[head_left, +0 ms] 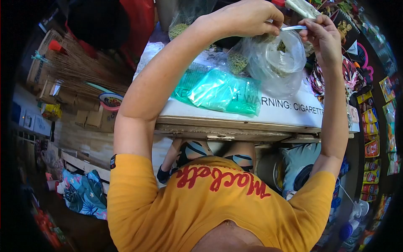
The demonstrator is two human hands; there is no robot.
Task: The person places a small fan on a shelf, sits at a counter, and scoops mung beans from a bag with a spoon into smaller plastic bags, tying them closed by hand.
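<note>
A slim shiny silvery piece (294,27) spans the gap between my hands; its kind is not clear. My right hand (323,35) is closed with thumb and fingers pinched on one end of it. At the other end, the fingertips of my left hand (260,21) are pressed together, and what they hold is hidden. Both hands are raised over a clear plastic bag (296,63) with greenish-yellow contents. Beside the bag sits a bumpy greenish-yellow cluster (237,63). Green plastic packaging (218,92) lies nearer to me on the white tabletop (289,110).
A similar cluster (178,30) is at the back left. Pink and dark bundled material (342,77) stands right of the bag. Colourful sachets (370,147) hang along the right side. Bundled brown sticks (84,69) and a cardboard box (96,118) are at the left.
</note>
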